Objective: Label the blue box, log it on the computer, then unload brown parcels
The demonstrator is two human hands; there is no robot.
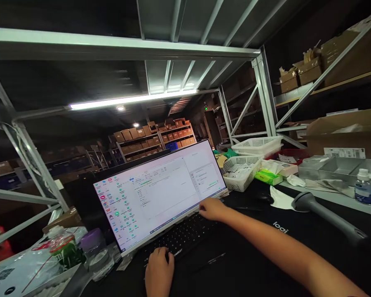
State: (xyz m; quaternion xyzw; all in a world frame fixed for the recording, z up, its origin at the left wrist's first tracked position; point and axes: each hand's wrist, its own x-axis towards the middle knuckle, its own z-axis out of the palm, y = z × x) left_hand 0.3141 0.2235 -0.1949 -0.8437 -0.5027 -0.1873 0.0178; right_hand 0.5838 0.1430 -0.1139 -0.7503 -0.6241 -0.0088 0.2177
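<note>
My left hand [160, 270] rests on the near left end of a black keyboard [173, 239], palm down, its thumb apart from the other fingers. Nothing shows in it. Across the keyboard's far right end reaches my right hand [212, 209], fingers curled in, in front of the lower edge of the monitor [160, 194]. I see no object in that hand; its fingertips are partly hidden. The lit screen is tilted in view, with desktop icons on the left and open windows on the right.
Right of the keyboard lie a black mouse [265, 198], a grey barcode scanner [324, 214] and a small bottle [364, 187]. White plastic baskets [243, 171] stand behind. Jars, including a purple-lidded one [93, 243], sit at left. Metal shelf posts [264, 95] frame the desk.
</note>
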